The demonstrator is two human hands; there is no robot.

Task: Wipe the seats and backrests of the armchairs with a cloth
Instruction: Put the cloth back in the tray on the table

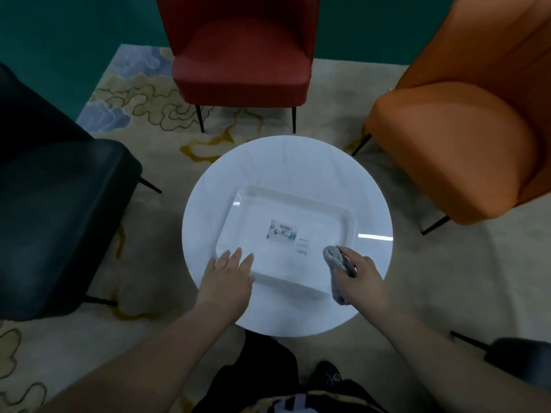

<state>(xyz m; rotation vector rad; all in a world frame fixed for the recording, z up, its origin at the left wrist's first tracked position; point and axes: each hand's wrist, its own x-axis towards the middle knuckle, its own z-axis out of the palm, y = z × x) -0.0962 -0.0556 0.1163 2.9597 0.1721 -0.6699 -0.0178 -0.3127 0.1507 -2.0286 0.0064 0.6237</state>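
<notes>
Left of the round white desk (369, 204) stands a black chair (56, 210); beyond the desk a red chair (241, 61); right of it an orange chair (465, 129). On the desk lies a white tray (298, 210). The left hand (228, 277) rests flat, fingers straight, on the tray's near-left corner. The right hand (362, 278) grips a bunched grey cloth (335, 257) at the tray's near-right edge.

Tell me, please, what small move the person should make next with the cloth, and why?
Probably lift the right hand, which grips the grey cloth, off the white tray and carry it toward the orange armchair on that side. The cloth is already in hand, yet it sits over the round table, not on any seat. The left hand only rests flat on the tray.
</notes>
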